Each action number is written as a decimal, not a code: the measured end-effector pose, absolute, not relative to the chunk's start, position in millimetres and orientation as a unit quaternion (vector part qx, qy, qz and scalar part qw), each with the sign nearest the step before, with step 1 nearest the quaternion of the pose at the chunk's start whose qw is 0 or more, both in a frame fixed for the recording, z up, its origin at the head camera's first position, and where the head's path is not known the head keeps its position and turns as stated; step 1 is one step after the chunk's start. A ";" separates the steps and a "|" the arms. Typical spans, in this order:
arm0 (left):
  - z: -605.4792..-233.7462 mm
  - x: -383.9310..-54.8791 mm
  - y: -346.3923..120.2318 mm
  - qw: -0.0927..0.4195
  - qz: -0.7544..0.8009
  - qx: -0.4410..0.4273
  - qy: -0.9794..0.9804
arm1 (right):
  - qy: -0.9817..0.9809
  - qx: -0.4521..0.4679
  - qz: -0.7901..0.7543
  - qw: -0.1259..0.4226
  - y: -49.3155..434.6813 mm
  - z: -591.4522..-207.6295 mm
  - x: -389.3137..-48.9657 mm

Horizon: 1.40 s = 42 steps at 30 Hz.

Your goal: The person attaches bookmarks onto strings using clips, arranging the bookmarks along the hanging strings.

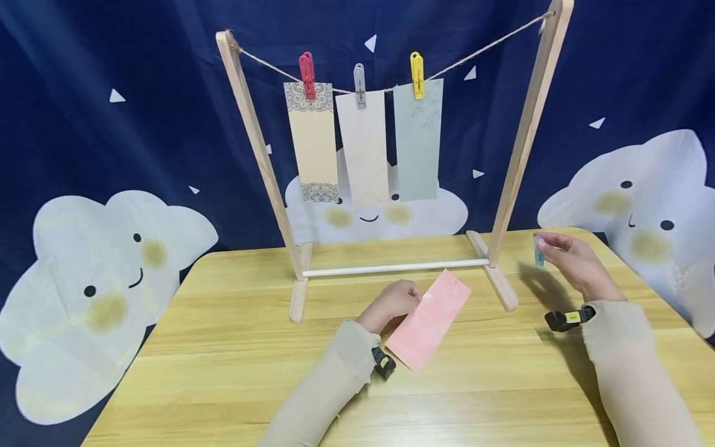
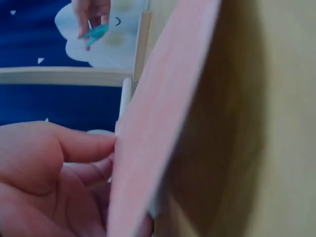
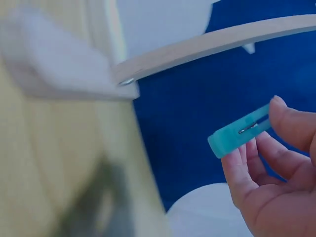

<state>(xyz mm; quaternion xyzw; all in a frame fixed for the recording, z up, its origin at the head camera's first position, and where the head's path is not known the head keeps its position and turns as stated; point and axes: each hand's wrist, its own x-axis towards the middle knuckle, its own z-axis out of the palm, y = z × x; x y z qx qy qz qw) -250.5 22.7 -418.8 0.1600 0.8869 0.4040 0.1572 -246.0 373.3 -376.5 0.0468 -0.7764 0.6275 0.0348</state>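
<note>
Left hand: the left hand (image 1: pixel 393 304) lay low on the worktop (image 1: pixel 223 372) just short of centre, fingers curled and pinching the left edge of the pink paper strip (image 1: pixel 429 328); the left wrist view showed fingertips (image 2: pixel 96 148) pressed to that strip's edge (image 2: pixel 163 128), which was lifted off the wood there.
Pink paper strip: it lay slanted, its near end at about 7 o'clock and its far end at about 1 o'clock, just in front of the rack's white crossbar (image 1: pixel 391 267).
Right hand: the right hand (image 1: pixel 570 261) was raised above the worktop at about 3 o'clock of the strip and well apart from it, thumb and fingers (image 3: pixel 291 118) pinching a teal clothespin (image 1: pixel 539 250) by one end; its free end (image 3: pixel 237 134) pointed away from the palm.
Wooden rack: the wooden rack (image 1: pixel 262 161) stood at 12 o'clock beyond both hands, its right foot (image 1: pixel 494 279) between the strip and the right hand.
String: a string (image 1: pixel 480 46) sagged between the two posts.
Hung strips: a cream strip (image 1: pixel 314 143) under a red peg (image 1: pixel 307 76), a pale strip (image 1: pixel 364 149) under a grey peg (image 1: pixel 360 85), a grey-green strip (image 1: pixel 418 139) under a yellow peg (image 1: pixel 416 74), side by side.
Backdrop: a dark blue cloth with white clouds (image 1: pixel 100 292) hung farthest back.
</note>
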 end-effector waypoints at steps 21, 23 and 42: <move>-389.0 -256.9 12.0 0.190 0.542 0.228 0.787 | -0.643 0.152 0.750 0.019 315.9 -319.1 -234.8; -385.2 -259.6 12.3 0.174 0.549 0.227 0.785 | -0.630 0.155 0.761 0.018 310.7 -310.3 -236.6; -325.8 -275.2 19.6 0.020 0.590 0.246 0.769 | -0.596 0.135 0.790 0.038 270.7 -222.6 -261.1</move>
